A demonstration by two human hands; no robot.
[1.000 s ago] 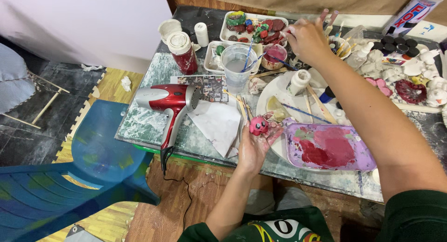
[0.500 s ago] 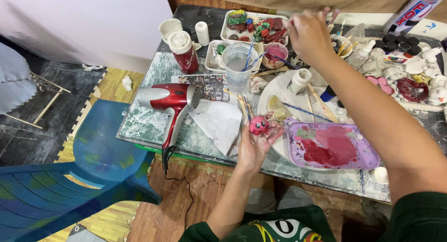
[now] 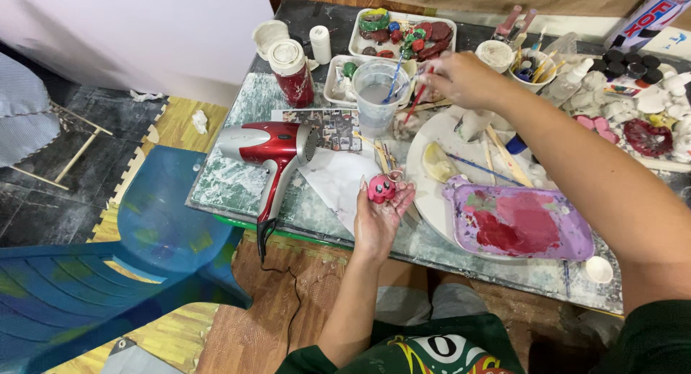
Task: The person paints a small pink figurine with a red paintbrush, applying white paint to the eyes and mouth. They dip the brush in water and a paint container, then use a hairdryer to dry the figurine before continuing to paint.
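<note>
Paint-smeared table point(image 3: 237, 187): left hand point(image 3: 380, 215) cradles pink figurine point(image 3: 380, 189) (palm up); right hand point(image 3: 464, 79) pinches red brush point(image 3: 417, 99).

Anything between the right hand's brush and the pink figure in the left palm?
Partly. The clear water cup stands between the right hand with its red brush and the pink figure in the left hand.

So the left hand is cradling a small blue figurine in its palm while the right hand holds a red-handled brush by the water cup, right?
Not quite: the figurine is pink, not blue, as the head view shows. It does rest in the upturned palm of the left hand, and the right hand holds a red-handled brush beside the clear water cup.
</note>
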